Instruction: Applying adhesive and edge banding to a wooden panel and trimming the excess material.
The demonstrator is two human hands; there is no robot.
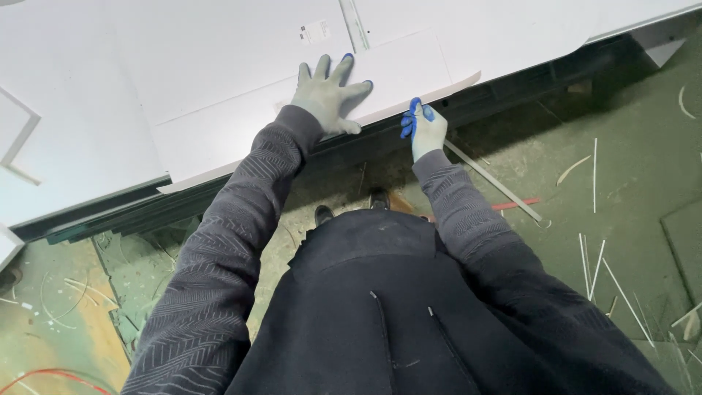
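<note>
Left hand [329,95]: mine, gloved, fingers spread, palm pressed flat on the white panel [292,110] near its near edge.

Right hand [422,128]: mine, gloved, fingers curled round the panel's near edge, right of the left hand, thumb hidden; pinching the edge from below, as far as I can tell.

Panel: large, white, flat, lying on a bigger white table [110,73], its near edge overhanging the dark frame [512,80] beneath.

Step, by my judgement: steadying and shifting the panel along the table. The next move calls for even pressure from the flat hand and a firm hold at the edge, so the sheet slides without tipping.

Floor [629,168]: green, strewn with thin white offcuts [594,175], a metal strip [497,183], a red strip [515,204].

Containers: none in view.
</note>
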